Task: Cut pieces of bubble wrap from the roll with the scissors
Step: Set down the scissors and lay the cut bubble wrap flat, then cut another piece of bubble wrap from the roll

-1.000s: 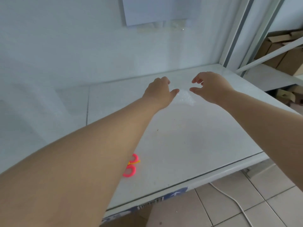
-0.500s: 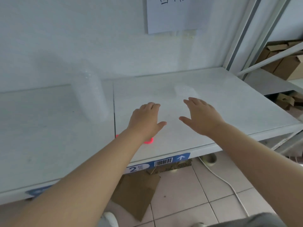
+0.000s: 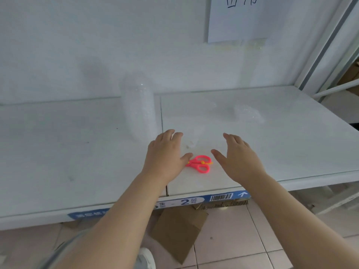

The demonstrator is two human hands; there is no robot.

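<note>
I see a wide white shelf top (image 3: 77, 152) running under both hands, split by a seam that passes just beyond the left hand (image 3: 165, 158). Behind it stands a pale wall, and high above the right hand (image 3: 239, 160) hangs a white sheet of paper with dark handwriting (image 3: 239, 18). Below my wrists lies a beige tiled floor (image 3: 242, 239), with a flat brown cardboard piece (image 3: 178, 230) on it between the two forearms. A blue label strip with a barcode (image 3: 194, 200) runs along the shelf's front edge, under the wrists.

The upright roll of clear bubble wrap (image 3: 138, 111) stands on the shelf just beyond the left hand's fingertips and slightly to their left, apart from them. A small loose piece of clear bubble wrap (image 3: 248, 113) lies flat on the shelf beyond the right hand, well apart from the roll.

At the far right edge, past a grey metal upright (image 3: 326, 45), I make out a brown cardboard box (image 3: 352, 73); what is in it I cannot tell.

Both hands are spread palm-down over the shelf with fingers straight and relaxed, grasping nothing. I cannot tell whether the palms rest on the surface or hover over it.

The small pink plastic scissors with a yellow pivot (image 3: 200, 164) lie flat on the shelf between the two hands, near the front edge. The left thumb tip overlaps one end of them; I cannot tell whether it touches. The right thumb is just beside them, apart.
</note>
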